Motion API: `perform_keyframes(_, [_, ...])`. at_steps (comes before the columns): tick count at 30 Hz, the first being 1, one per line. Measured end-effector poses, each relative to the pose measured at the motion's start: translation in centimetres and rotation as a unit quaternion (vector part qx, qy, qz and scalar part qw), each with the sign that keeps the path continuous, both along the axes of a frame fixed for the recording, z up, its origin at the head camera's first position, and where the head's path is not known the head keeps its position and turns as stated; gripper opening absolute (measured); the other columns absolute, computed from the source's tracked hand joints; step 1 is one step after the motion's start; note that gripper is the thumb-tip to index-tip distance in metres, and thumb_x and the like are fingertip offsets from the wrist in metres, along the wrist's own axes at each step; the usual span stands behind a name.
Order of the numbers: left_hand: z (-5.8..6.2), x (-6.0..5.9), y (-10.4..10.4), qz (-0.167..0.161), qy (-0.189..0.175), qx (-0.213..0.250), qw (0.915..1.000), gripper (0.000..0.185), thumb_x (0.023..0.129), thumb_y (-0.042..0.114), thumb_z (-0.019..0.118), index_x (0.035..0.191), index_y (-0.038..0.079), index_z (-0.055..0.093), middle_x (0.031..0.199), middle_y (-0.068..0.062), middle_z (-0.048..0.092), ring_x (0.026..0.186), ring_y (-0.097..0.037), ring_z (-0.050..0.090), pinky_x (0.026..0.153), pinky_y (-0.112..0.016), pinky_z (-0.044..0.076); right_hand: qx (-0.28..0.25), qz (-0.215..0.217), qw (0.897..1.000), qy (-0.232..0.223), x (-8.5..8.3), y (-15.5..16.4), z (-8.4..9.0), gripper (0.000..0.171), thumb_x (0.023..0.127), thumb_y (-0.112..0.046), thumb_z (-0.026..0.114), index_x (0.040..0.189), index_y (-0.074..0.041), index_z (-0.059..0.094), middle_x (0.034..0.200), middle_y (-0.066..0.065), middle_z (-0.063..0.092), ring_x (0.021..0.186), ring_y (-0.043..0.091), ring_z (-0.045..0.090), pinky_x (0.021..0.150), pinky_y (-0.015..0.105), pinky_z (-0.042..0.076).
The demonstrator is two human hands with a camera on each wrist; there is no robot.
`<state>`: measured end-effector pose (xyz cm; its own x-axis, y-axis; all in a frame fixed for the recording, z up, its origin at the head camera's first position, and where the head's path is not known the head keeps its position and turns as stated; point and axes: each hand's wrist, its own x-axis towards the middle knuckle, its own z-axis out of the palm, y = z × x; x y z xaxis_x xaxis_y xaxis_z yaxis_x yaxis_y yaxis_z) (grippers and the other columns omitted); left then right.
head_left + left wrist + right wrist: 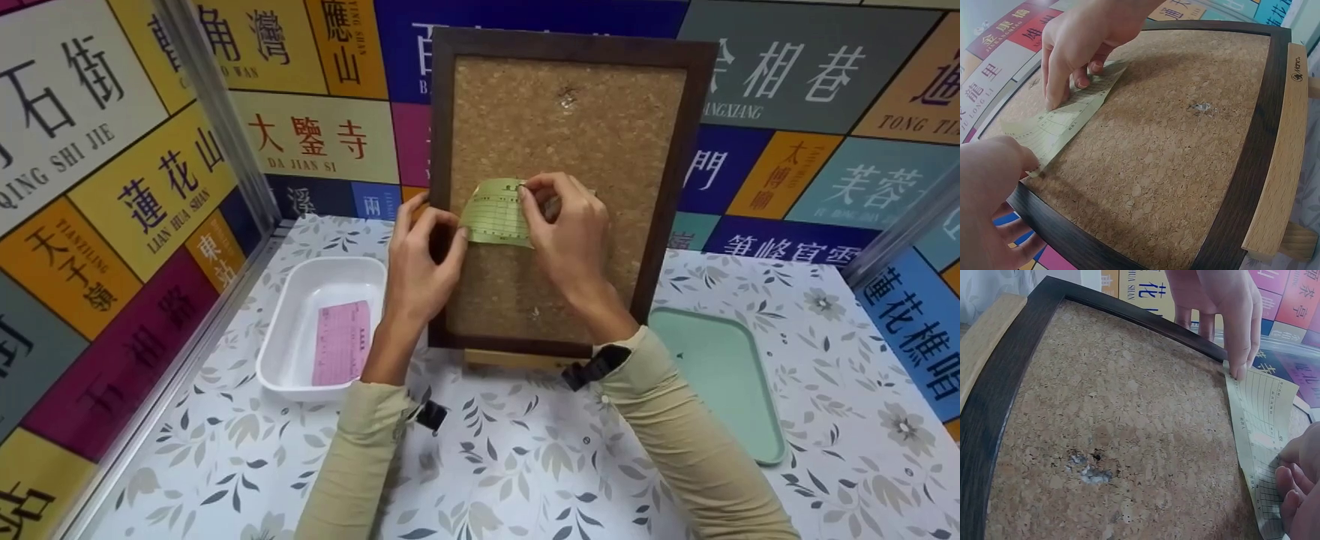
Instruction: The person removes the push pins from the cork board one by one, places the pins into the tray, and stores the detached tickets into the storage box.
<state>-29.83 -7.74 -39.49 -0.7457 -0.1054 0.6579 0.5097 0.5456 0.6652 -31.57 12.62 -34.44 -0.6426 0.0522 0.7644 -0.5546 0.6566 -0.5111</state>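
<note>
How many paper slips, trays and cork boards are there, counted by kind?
Paper slips: 2, green slip on the board, pink slip in the white tray
Trays: 2, white tray, green tray
Cork boards: 1, cork board
Total: 5

Green printed slip [496, 214], against upright corkboard [562, 127]

Green slip [495, 214], dark-framed brown corkboard [570, 112]
</note>
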Motion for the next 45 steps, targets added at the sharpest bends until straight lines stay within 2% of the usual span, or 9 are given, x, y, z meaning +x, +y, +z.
perform_keyframes(14, [0.0,0.1,0.0,0.001,0.002,0.005,1.0000,0.016,0.103,0.028,0.072,0.105,0.013,0.076,0.153,-0.013,0.058,0.150,-0.025,0.051,0.124,-0.049,0.043,0.012,0.032,0.999,-0.029,0.1,0.4,-0.2,0.016,0.106,-0.026,0.070,0.104,-0.011,0.076,0.078,0.000,0.069,0.067,0.011,0.060,0.068,0.027,0.046])
perform_keyframes(19, [0.0,0.2,-0.1,0.001,0.004,0.002,1.0000,0.015,0.103,0.027,0.073,0.104,0.013,0.076,0.153,-0.012,0.059,0.150,-0.025,0.051,0.124,-0.052,0.042,0.004,0.063,0.997,-0.031,0.2,0.8,-0.2,0.015,0.107,-0.025,0.069,0.104,-0.011,0.074,0.078,0.000,0.067,0.066,0.011,0.060,0.065,0.024,0.047])
perform_keyframes(26, [0.0,0.4,-0.1,0.005,-0.006,0.003,1.0000,0.013,0.102,0.027,0.073,0.103,0.014,0.076,0.154,-0.011,0.058,0.150,-0.024,0.051,0.126,-0.047,0.040,-0.010,0.120,0.992,-0.036,0.3,1.7,-0.4,0.016,0.108,-0.023,0.066,0.104,-0.008,0.071,0.077,0.001,0.064,0.064,0.012,0.057,0.059,0.020,0.044])
perform_keyframes(33, [0.1,0.4,-0.2,0.008,-0.006,0.003,1.0000,0.016,0.103,0.028,0.072,0.103,0.013,0.076,0.153,-0.011,0.059,0.150,-0.024,0.051,0.124,-0.047,0.042,-0.016,0.151,0.988,-0.041,0.4,1.9,-0.5,0.014,0.108,-0.021,0.068,0.107,-0.008,0.073,0.079,0.003,0.066,0.066,0.013,0.056,0.059,0.020,0.044])
perform_keyframes(35, [0.1,0.5,-0.3,0.006,-0.005,0.006,0.9999,0.015,0.103,0.028,0.073,0.102,0.013,0.076,0.154,-0.011,0.058,0.149,-0.024,0.052,0.121,-0.046,0.046,-0.022,0.157,0.986,-0.044,0.5,1.9,-0.5,0.014,0.108,-0.021,0.068,0.107,-0.008,0.073,0.079,0.003,0.066,0.066,0.014,0.056,0.059,0.020,0.044])
perform_keyframes(39, [0.2,0.5,-0.4,-0.004,-0.001,0.022,0.9997,0.014,0.102,0.026,0.073,0.101,0.012,0.076,0.154,-0.011,0.057,0.145,-0.024,0.055,0.103,-0.040,0.059,-0.039,0.171,0.983,-0.053,0.7,2.1,-0.6,0.016,0.108,-0.023,0.067,0.107,-0.008,0.073,0.081,0.003,0.067,0.066,0.014,0.056,0.059,0.021,0.043])
perform_keyframes(42, [0.3,0.6,-0.5,-0.010,0.000,0.033,0.9994,0.012,0.102,0.024,0.072,0.100,0.012,0.075,0.155,-0.010,0.057,0.143,-0.024,0.057,0.090,-0.036,0.063,-0.055,0.185,0.979,-0.061,0.9,2.4,-0.7,0.015,0.109,-0.021,0.066,0.107,-0.007,0.072,0.082,0.004,0.066,0.063,0.013,0.055,0.057,0.021,0.043])
perform_keyframes(45, [0.5,0.8,-0.7,-0.011,0.000,0.038,0.9992,0.011,0.102,0.023,0.072,0.100,0.012,0.074,0.155,-0.010,0.057,0.141,-0.025,0.058,0.089,-0.037,0.063,-0.063,0.197,0.976,-0.069,1.1,2.7,-0.8,0.013,0.109,-0.019,0.066,0.107,-0.007,0.070,0.082,0.003,0.065,0.061,0.012,0.053,0.056,0.022,0.041])
